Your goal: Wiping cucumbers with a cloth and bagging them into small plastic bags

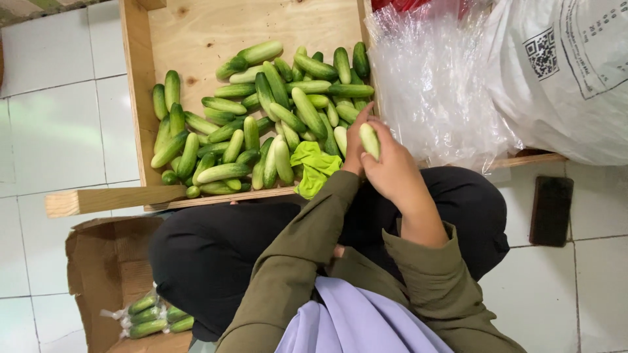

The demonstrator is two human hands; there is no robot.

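Right-hand fingers (387, 151): curled around a single pale green cucumber (369, 140), closed on it; its tip pokes out above the knuckles.
Right hand (396, 171): raised over the near right corner of the wooden tray (140, 78), wrist bare, olive sleeve (432, 287) pushed back.
Left-hand fingers (363, 117): partly hidden behind the right hand; they lie against the same cucumber, but how firmly they grip it cannot be told.
Left hand (355, 145): pressed close beside the right hand, forearm in an olive sleeve running down to the lower edge of the view.
Held cucumber: upright, between both hands, just above the tray's front rail, beside the heap.
Green cloth (314, 167): crumpled, bright lime, lying on the tray's front edge just left of the hands.
Cucumber heap (261, 124): loose pile spread across the tray, mixed dark and pale green, lying at all angles.
Clear plastic bags (432, 85): bunched stack to the right of the tray, near the hands.
White sack (569, 72): behind the plastic, at the far right.
Cardboard box (104, 274): lower left on the tiled floor, holding bagged cucumbers (154, 314).
Dark flat object (551, 210): on the tiles at right, well apart from the hands.
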